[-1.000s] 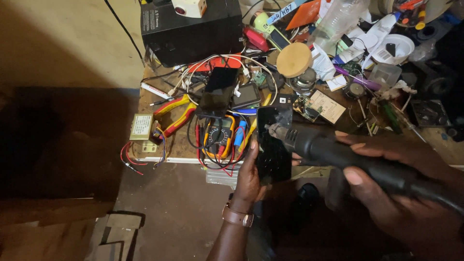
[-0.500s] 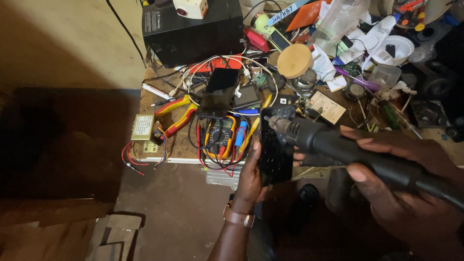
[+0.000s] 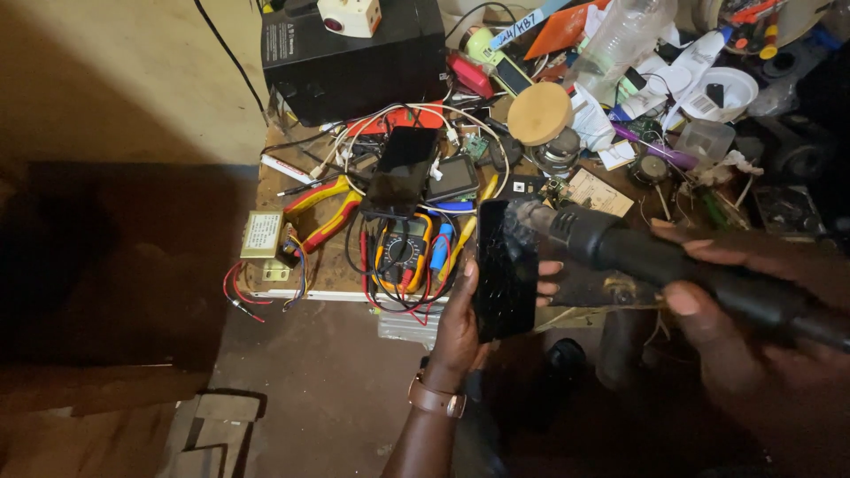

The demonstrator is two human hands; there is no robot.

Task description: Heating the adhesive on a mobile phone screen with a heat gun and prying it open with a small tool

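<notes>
Gripping cracked black phone (image 3: 505, 270) in left hand (image 3: 465, 323); right hand (image 3: 753, 323) clenched around heat gun (image 3: 655, 261), nozzle touching phone top, right of multimeter (image 3: 403, 248).

Dim room, bare dusty concrete floor (image 3: 310, 381). Cluttered wooden workbench (image 3: 336, 265) up top, plain beige wall (image 3: 115, 71) behind, dark wooden furniture (image 3: 97, 265) looming left.

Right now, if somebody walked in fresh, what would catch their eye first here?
Probably the cracked phone held upright in the left hand at centre, with the nozzle of a black heat gun in the right hand aimed at its top edge. Behind them, a cluttered bench stands out, with an orange multimeter, red and yellow pliers and a black box at the back.
</notes>
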